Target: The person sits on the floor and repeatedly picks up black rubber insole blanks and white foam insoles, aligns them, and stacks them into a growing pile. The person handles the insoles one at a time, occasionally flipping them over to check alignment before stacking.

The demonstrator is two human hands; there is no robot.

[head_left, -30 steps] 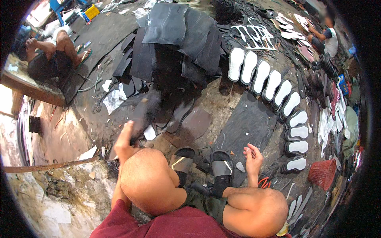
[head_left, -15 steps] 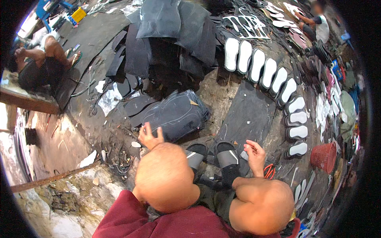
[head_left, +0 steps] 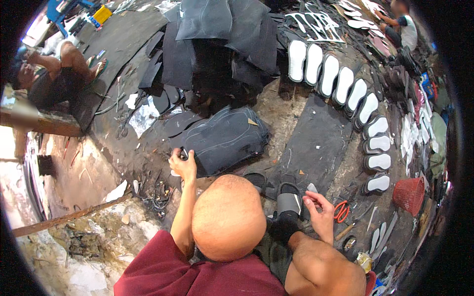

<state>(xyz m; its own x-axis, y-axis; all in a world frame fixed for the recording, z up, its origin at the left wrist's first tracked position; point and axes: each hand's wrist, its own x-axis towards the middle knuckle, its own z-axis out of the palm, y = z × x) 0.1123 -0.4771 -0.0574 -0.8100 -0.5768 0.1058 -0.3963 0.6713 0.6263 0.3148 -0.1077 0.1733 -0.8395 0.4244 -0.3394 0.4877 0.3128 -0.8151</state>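
Note:
My left hand (head_left: 183, 165) is at the left end of a stack of black sheets (head_left: 227, 140) marked with pale curved outlines. Its thumb and fingers curl round something small and dark that I cannot make out. My right hand (head_left: 320, 209) hangs beside my right slipper (head_left: 289, 201), fingers loosely bent and apart, with nothing visible in them. A light grey piece (head_left: 311, 188) lies just beyond its fingertips. Orange-handled scissors (head_left: 341, 211) rest on the floor right of that hand. My left knee hides part of my left slipper (head_left: 256, 180).
A curved row of white-topped sole stacks (head_left: 330, 75) runs along the right. Large black sheets (head_left: 203, 19) are heaped at the far middle. A red basket (head_left: 409, 196) stands at the right. One person (head_left: 64, 74) sits at left, another (head_left: 405, 29) at far right.
My left forearm has come into view, and the left fingers have curled at the stack's end. My right hand has come lower and nearer to me. My view has shifted, uncovering more of the scissors.

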